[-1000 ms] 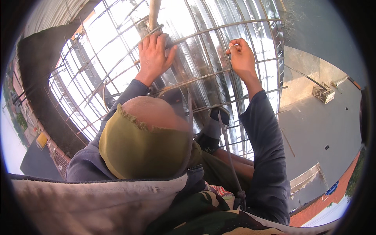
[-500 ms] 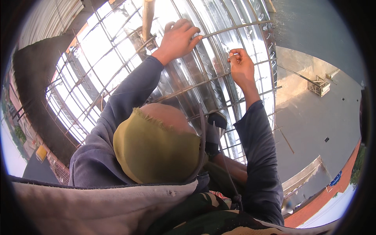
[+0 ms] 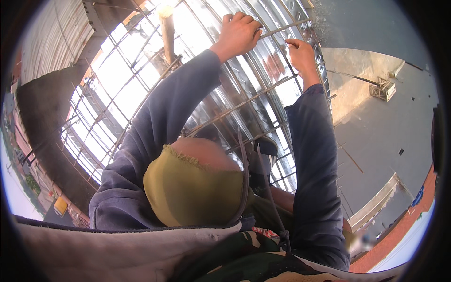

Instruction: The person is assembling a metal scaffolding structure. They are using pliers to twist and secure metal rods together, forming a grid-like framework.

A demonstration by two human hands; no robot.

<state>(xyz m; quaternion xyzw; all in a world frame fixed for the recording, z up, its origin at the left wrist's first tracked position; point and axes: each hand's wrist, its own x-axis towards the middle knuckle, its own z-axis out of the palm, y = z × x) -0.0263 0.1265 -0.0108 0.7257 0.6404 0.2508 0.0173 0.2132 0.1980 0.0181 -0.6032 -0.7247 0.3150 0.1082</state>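
Observation:
My left hand (image 3: 238, 34) reaches to the top of the view, its fingers curled over a thin steel reinforcing bar (image 3: 286, 28). To its right, my right hand (image 3: 303, 57) is raised with thumb and forefinger pinched together; anything between them is too small to make out. Both hands are above shiny ribbed metal decking (image 3: 244, 110), over which crossing bars form a grid. Another bar (image 3: 263, 92) of this grid crosses below my hands.
A wooden post (image 3: 167, 35) rises left of my left hand. Bright gaps show through the bar grid at left, beside a dark concrete edge (image 3: 44, 108). Beyond the decking's right edge lies a grey surface far below, with a small frame-like crate (image 3: 383, 89). My shoe (image 3: 266, 145) is on the grid.
Both hands have moved up and to the right relative to the view. The left hand has slid farther right along the bar; the right hand's fingers have drawn into a tighter pinch.

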